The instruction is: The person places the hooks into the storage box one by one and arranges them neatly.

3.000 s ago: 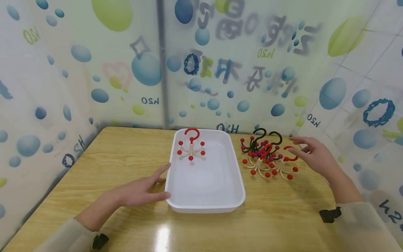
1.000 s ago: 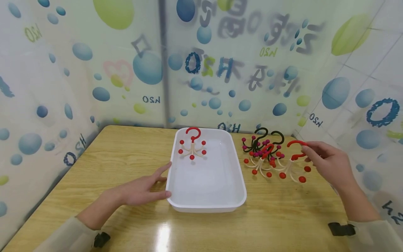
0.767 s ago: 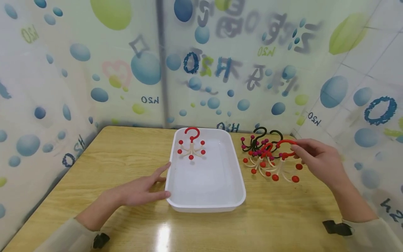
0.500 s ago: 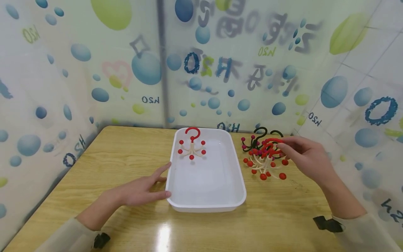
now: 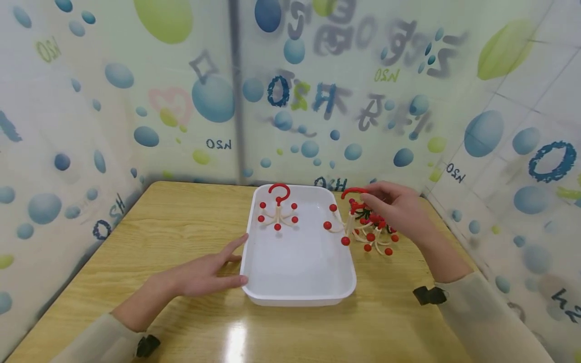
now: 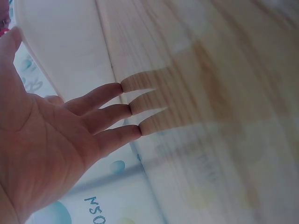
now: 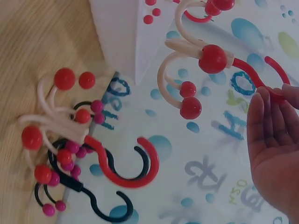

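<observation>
My right hand (image 5: 401, 209) pinches the red hook of a cream multi-arm hanger (image 5: 349, 225) with red ball tips. In the right wrist view this hanger (image 7: 213, 59) dangles from thumb and fingertips. In the head view it overlaps the right rim of a white rectangular tray (image 5: 295, 272). Another red-hooked hanger (image 5: 278, 216) sits upright inside the tray at its far left. With its fingers straight and spread, my left hand (image 5: 204, 275) touches the tray's left side; in the left wrist view its palm (image 6: 51, 140) shows.
Right of the tray, another red-hooked hanger (image 7: 65, 126) stands on the wooden table (image 5: 199, 217) beside black hangers (image 7: 77, 185) with magenta tips. My right hand partly hides them in the head view. A patterned curtain (image 5: 290, 141) hangs behind the table.
My right hand took hold of the rightmost red-hooked hanger, lifted it and carried it left over the group to the tray's right rim. The left hand has stayed at the tray.
</observation>
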A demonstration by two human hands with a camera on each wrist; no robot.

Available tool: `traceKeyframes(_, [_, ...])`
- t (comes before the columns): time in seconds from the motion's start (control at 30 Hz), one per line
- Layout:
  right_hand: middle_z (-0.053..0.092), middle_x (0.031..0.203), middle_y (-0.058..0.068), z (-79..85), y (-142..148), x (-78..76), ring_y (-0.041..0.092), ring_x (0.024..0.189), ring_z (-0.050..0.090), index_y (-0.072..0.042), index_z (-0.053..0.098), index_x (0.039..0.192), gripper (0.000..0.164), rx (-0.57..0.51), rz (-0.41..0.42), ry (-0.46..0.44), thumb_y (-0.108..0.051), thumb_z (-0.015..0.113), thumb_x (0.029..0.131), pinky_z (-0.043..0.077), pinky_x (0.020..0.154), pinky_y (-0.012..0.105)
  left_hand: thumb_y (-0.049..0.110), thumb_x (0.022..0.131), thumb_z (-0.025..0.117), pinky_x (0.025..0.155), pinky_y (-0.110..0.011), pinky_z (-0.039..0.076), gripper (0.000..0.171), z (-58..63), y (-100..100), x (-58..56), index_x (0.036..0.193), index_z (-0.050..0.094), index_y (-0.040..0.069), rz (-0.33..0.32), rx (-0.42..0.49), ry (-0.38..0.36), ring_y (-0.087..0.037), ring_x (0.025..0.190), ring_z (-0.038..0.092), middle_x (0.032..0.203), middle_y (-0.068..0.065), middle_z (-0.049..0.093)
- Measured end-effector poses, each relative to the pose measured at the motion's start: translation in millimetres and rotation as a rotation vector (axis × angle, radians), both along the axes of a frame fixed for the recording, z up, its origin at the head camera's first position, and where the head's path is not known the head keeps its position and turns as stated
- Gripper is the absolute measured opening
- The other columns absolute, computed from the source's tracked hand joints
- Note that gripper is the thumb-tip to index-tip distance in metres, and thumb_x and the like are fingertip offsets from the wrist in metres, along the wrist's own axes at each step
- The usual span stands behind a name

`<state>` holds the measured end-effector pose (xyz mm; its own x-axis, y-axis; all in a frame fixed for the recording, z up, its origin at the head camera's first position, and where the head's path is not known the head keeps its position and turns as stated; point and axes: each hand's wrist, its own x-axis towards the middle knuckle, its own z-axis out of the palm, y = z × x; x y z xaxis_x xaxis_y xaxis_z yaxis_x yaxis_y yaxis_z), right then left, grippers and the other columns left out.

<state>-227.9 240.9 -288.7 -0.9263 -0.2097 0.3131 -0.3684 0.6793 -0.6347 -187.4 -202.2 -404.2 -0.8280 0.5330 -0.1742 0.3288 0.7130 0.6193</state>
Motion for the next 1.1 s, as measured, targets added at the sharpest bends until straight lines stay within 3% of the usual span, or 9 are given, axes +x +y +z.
traceKeyframes(0.3, [0.075,0.100,0.006,-8.4,-35.7,-41.9,0.029,0.092,0.068,-0.016,0.071,0.120,0.031,0.018,0.062,-0.062,-0.039,0.066,0.100,0.059,0.073,0.033,0.068,0.093,0.058,0.117,-0.063,0.032,0.094,-2.0,0.0,-0.4,0.163,0.001,0.041,0.003,-0.002,-0.001,-0.035,0.145,0.044,0.152,-0.007,0.054])
traceKeyframes(0.6, [0.074,0.107,0.005,-24.5,-55.3,-76.5,0.024,0.098,0.069,-0.015,0.070,0.124,0.031,0.008,0.054,-0.108,-0.034,0.065,0.101,0.061,0.084,0.039,0.068,0.094,0.058,0.117,-0.065,0.031,0.093,-0.5,0.9,-0.2,0.162,0.000,0.043,0.009,-0.004,-0.020,-0.036,0.146,0.041,0.153,-0.007,0.052])
traceKeyframes(1.1, [0.072,0.106,0.006,-46.7,-77.2,-110.6,0.024,0.096,0.068,-0.015,0.068,0.124,0.027,0.029,0.013,-0.222,-0.030,0.063,0.102,0.060,0.089,0.038,0.070,0.092,0.058,0.119,-0.062,0.031,0.094,-2.0,-0.3,-0.3,0.162,0.000,0.046,0.029,-0.002,-0.031,-0.032,0.148,0.040,0.154,-0.004,0.051])
